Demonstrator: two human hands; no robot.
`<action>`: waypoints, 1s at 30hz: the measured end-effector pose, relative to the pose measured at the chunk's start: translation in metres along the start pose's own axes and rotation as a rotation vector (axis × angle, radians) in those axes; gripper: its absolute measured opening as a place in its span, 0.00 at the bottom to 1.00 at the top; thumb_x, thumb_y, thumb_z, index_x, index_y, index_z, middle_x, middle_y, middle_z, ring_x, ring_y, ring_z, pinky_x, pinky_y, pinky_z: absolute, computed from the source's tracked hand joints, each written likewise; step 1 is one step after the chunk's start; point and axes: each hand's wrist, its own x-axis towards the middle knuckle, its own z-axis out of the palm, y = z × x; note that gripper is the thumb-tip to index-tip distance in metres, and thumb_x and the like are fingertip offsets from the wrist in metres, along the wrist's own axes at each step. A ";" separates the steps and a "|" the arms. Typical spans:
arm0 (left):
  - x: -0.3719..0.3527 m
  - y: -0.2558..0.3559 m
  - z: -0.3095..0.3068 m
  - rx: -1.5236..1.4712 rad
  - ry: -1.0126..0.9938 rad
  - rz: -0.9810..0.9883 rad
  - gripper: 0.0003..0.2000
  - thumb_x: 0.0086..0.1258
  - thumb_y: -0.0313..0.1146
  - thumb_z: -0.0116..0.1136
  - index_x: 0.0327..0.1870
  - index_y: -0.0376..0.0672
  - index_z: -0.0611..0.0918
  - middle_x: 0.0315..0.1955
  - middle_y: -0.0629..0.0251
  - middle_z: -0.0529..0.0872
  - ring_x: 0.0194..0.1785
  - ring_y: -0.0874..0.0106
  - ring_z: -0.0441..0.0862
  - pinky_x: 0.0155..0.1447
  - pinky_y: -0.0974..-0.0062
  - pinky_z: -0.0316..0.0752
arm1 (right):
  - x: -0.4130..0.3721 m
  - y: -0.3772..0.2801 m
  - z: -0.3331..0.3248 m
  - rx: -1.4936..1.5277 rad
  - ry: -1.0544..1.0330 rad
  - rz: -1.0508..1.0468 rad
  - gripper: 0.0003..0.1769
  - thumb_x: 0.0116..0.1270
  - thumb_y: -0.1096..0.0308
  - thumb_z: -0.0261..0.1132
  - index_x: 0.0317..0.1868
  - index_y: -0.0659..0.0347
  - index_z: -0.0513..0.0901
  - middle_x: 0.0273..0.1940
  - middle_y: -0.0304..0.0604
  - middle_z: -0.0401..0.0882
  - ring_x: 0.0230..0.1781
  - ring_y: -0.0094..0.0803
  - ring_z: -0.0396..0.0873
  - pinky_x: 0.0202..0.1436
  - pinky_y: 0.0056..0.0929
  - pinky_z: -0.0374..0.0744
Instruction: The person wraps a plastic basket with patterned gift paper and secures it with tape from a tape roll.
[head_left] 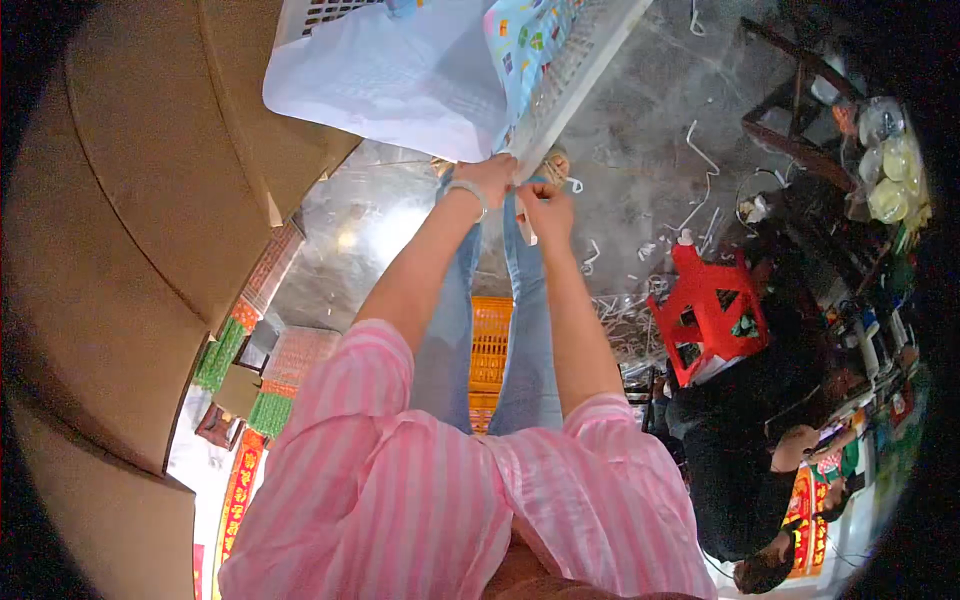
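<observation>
Indoors, a person in a pink-and-white striped shirt (440,490) bends both hands to the near corner of a white plastic basket (578,85), a white sheet (390,95) draped over its near edge. The left hand (486,184) sits beside the sheet's hem; the right hand (548,208), fingers curled, is at a pale strip (528,230). From here, I cannot tell what either grips.
</observation>
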 end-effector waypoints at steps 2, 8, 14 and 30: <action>0.002 0.010 -0.006 0.031 -0.052 -0.052 0.19 0.60 0.34 0.51 0.54 0.51 0.70 0.51 0.67 0.76 0.56 0.65 0.73 0.51 0.60 0.72 | 0.000 0.001 -0.001 0.006 -0.007 0.012 0.13 0.51 0.61 0.65 0.27 0.64 0.81 0.20 0.38 0.79 0.16 0.28 0.79 0.20 0.23 0.76; 0.025 -0.004 0.048 0.164 0.157 -0.086 0.14 0.61 0.33 0.44 0.47 0.49 0.76 0.50 0.69 0.75 0.55 0.68 0.73 0.53 0.58 0.69 | -0.002 -0.001 -0.005 0.005 -0.023 0.027 0.14 0.52 0.60 0.65 0.27 0.65 0.81 0.20 0.38 0.78 0.16 0.28 0.79 0.21 0.23 0.75; 0.013 0.003 0.024 0.145 0.204 -0.101 0.13 0.61 0.33 0.44 0.46 0.48 0.76 0.47 0.68 0.78 0.52 0.67 0.75 0.51 0.62 0.71 | -0.004 -0.001 -0.005 0.065 -0.026 0.050 0.13 0.53 0.61 0.68 0.28 0.65 0.82 0.22 0.39 0.79 0.17 0.24 0.77 0.19 0.22 0.74; -0.006 -0.029 0.037 -0.306 0.504 0.322 0.14 0.51 0.29 0.60 0.42 0.46 0.81 0.38 0.65 0.82 0.43 0.65 0.79 0.42 0.70 0.75 | -0.001 -0.022 -0.014 -0.078 -0.084 0.055 0.13 0.51 0.61 0.67 0.26 0.66 0.82 0.21 0.40 0.79 0.18 0.24 0.78 0.21 0.22 0.75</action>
